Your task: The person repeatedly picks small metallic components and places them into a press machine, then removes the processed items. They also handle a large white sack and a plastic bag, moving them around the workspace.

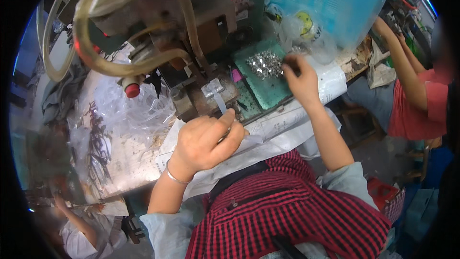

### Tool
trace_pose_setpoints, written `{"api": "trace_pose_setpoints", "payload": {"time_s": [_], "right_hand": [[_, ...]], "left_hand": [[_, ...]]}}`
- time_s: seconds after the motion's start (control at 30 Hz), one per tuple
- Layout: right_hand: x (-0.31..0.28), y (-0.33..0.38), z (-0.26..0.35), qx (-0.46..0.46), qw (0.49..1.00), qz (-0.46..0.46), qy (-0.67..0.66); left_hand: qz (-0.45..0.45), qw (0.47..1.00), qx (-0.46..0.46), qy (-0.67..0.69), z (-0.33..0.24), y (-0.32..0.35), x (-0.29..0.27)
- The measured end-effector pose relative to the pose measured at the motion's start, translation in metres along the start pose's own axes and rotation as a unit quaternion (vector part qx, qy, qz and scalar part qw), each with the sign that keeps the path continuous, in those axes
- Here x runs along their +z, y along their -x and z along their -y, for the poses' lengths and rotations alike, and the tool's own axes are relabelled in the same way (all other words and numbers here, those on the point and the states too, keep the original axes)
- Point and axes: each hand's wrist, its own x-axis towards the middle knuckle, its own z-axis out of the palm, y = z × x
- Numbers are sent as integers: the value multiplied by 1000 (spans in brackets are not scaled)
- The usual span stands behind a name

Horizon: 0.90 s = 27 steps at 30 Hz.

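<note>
My left hand (206,141) is closed around a translucent plastic strip (220,103). One end of the strip lies on the metal block of a bench machine (203,24), under a small clear square piece (212,88); a pale end sticks out past my fingers on the right. On the right, my right hand (304,82) is at the edge of a heap of small shiny metal parts (265,64) on a green tray (266,95). Its thumb and forefinger are curled close together, and whether a part sits between them is too small to tell.
Thick yellowish hoses (81,33) loop in front of the machine, above a red button (132,90). Tangled clear plastic strips (129,103) cover the bench at left. A blue plastic crate (330,0) and clear bags (292,31) stand behind the tray. Another person in red (417,100) works at right.
</note>
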Motion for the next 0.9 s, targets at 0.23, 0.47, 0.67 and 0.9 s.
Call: {"api": "trace_pose_setpoints", "payload": {"time_s": [0.23,0.47,0.67,0.9], "right_hand": [[2,29,17,-94,962,91,238],[20,40,7,-137,962,0,237],[13,25,-5,76,995,28,-62],[44,5,22,76,994,52,-57]], "left_hand": [[-30,999,-13,7,-5,7,8],[-109,964,-243,-24,-68,72,-12],[-55,889,-345,-298,-15,119,-132],[305,881,-282,-225,51,232,-85]]}}
